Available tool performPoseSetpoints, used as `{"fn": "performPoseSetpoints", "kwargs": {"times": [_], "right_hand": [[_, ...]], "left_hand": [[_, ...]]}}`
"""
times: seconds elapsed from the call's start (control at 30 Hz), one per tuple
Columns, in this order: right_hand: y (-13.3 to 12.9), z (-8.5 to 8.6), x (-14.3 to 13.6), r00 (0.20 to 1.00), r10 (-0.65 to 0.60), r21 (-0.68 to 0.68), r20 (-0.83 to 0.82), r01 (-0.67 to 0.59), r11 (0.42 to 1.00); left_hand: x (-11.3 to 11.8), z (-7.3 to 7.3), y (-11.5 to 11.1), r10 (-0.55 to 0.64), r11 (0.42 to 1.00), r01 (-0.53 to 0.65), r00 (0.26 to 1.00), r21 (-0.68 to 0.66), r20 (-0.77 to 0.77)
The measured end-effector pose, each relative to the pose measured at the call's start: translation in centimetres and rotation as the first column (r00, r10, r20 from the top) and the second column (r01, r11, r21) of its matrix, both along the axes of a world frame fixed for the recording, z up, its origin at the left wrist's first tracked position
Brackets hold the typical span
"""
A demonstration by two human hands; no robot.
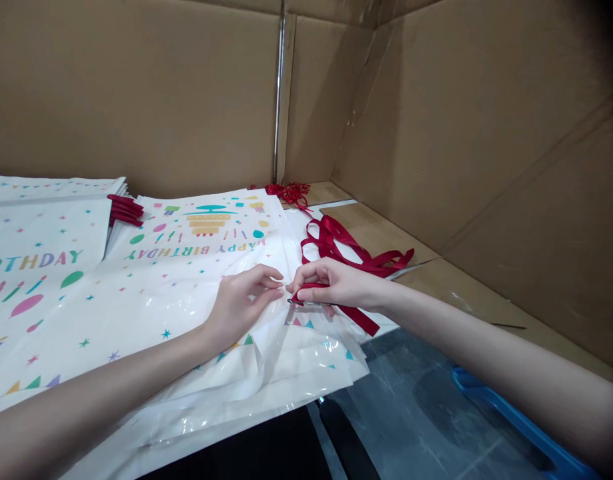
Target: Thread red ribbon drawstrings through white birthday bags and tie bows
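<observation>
My left hand [241, 300] rests over a stack of white plastic birthday bags [161, 280], thumb and fingers drawn together at the stack's right edge, seemingly pinching the plastic. Just to its right, my right hand [343, 283] is closed on a length of red ribbon [363, 320], whose tail hangs past the palm. A thin metal tool with a small looped tip [293, 301] shows under the right thumb, beside the ribbon; its exact kind is unclear. The fingertips of both hands almost meet. Behind the right hand lie loose loops of red ribbon [336, 233].
A second printed stack [41, 227] is on the left, with folded red ribbon ends [125, 210] at its edge. Red scraps [291, 193] lie at the back. Cardboard walls [186, 93] enclose the work surface. Below right are a blue plastic object [516, 413] and grey floor [411, 400].
</observation>
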State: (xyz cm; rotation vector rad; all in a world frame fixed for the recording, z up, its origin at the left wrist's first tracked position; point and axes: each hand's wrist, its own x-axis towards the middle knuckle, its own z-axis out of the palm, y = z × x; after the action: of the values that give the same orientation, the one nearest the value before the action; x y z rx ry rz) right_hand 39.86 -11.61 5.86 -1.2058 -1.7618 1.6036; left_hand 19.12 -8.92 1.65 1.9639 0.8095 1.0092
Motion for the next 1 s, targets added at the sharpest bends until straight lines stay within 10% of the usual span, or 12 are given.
{"fn": "performPoseSetpoints", "kwargs": {"times": [0.63, 1.0], "right_hand": [[-0.2, 0.0, -0.1, 0.993, 0.047, 0.021, 0.111, -0.049, 0.999], [-0.2, 1.6, 0.1, 0.943, -0.151, 0.229, 0.296, 0.084, 0.970]], "left_hand": [[-0.2, 0.5, 0.0, -0.017, 0.994, 0.018, 1.000, -0.105, 0.005], [-0.1, 0.6, -0.1, -0.015, 0.991, 0.019, 1.000, -0.130, 0.027]]}}
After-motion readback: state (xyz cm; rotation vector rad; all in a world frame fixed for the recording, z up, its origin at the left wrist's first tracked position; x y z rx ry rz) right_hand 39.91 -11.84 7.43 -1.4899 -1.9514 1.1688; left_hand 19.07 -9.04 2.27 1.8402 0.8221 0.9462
